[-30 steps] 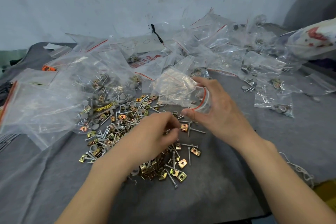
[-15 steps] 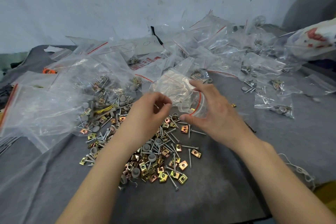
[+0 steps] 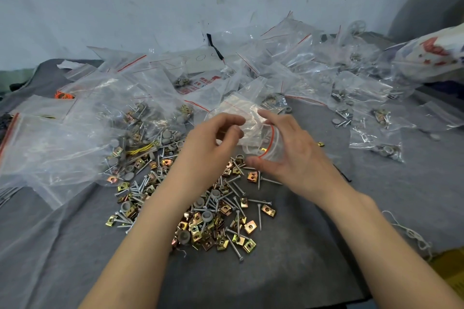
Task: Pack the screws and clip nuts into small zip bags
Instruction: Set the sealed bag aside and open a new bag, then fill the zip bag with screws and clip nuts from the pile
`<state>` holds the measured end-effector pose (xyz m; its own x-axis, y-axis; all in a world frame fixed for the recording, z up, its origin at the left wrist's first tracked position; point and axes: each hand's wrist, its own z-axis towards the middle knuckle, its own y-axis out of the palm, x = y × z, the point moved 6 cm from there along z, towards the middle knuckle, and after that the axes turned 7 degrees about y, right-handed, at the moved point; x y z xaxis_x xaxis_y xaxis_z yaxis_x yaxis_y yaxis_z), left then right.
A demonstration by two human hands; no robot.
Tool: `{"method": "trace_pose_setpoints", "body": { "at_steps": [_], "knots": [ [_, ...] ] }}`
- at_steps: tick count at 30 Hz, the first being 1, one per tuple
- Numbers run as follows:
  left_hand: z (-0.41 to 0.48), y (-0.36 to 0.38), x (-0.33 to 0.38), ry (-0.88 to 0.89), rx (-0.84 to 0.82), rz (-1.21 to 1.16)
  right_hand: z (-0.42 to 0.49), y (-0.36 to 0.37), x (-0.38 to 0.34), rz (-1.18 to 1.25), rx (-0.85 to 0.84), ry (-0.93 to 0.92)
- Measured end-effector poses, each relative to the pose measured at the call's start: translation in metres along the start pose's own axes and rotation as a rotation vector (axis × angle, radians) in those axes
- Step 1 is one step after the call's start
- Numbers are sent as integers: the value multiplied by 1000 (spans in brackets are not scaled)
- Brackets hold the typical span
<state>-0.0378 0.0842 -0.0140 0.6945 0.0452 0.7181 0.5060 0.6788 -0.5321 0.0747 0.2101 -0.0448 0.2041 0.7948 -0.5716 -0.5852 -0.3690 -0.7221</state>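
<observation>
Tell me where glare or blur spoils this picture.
Head view: light is soft and even; glare whitens the clear bags at left and the small zip bag in the right hand; the printed bag at the right edge is blurred; screws and clip nuts are sharp.

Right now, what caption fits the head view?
Right hand holds a small zip bag, left hand at its mouth, over screws and clip nuts.

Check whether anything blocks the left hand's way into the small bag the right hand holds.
Nothing visible does. The left hand is right at the mouth of the small zip bag, held open by the right hand; nothing lies between them.
</observation>
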Motion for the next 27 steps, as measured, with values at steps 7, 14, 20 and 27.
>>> {"method": "trace_pose_setpoints", "body": {
  "at_steps": [7,14,20,27],
  "knots": [
    [-16,6,-12,-28,-252,288,0,-1,3,0,0,10],
    [-39,30,2,163,-529,535,-1,-2,5,18,3,15],
    [-49,35,-2,131,-616,578,0,-3,6,15,14,11],
    [-50,45,-2,178,-588,653,0,-1,5,17,7,13]
  ]
}}
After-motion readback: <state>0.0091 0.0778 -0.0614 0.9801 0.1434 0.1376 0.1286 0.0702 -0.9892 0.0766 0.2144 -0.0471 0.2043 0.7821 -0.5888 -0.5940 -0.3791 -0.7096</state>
